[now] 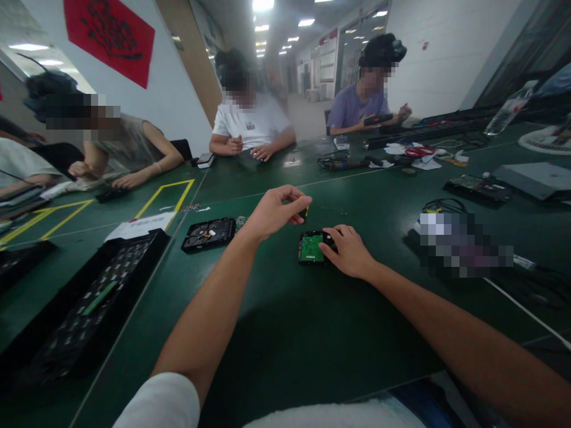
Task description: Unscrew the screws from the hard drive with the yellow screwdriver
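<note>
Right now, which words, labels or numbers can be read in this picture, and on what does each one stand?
Nothing can be read with certainty.
Red wall poster: black brush characters, too blurred.
White sheet beside the black tray: red print, too small.
Green circuit board touched by the right hand: markings too small.
Small part pinched in the left hand: no print visible.

Two drives [311,248] [209,233], one tray [89,303] and one bottle [508,110] are resting on the surface [285,333], one small piece [304,211] is being pinched, and three people [134,148] [252,125] [357,107] are sitting opposite.
</note>
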Demonstrator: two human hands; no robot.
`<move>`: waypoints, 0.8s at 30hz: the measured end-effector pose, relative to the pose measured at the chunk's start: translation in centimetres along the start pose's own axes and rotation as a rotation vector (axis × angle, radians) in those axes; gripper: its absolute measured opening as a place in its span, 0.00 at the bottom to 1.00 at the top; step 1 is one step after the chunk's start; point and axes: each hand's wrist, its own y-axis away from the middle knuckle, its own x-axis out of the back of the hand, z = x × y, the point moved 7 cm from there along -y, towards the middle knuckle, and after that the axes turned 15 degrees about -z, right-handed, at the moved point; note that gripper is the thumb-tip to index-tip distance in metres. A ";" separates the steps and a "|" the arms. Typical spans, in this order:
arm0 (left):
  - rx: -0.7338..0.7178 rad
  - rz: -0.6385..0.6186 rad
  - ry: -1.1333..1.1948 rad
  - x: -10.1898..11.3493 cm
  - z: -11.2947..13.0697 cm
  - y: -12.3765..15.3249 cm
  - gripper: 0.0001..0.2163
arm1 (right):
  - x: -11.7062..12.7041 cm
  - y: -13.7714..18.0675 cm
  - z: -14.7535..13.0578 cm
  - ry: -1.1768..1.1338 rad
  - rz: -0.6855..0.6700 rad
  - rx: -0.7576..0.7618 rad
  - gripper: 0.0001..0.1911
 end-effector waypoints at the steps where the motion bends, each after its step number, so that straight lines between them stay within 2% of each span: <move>1: -0.005 -0.017 0.012 -0.1 0.0 0.0 0.12 | 0.0 0.0 0.0 0.003 -0.004 -0.002 0.31; 6: 0.006 -0.108 0.157 -0.6 -0.1 -0.1 0.11 | 0.0 -0.1 -0.1 0.016 -0.012 -0.010 0.32; 10: 0.001 -0.116 0.185 -0.6 -0.1 -0.1 0.11 | 0.0 -0.1 -0.2 0.014 -0.003 0.001 0.32; 19: 0.001 0.055 0.003 0.3 -0.3 0.0 0.13 | 0.0 0.0 -0.1 -0.014 -0.015 -0.008 0.31; 24: -0.027 -0.069 0.035 -0.7 0.5 0.0 0.11 | 0.2 0.0 -0.3 0.005 -0.011 -0.012 0.31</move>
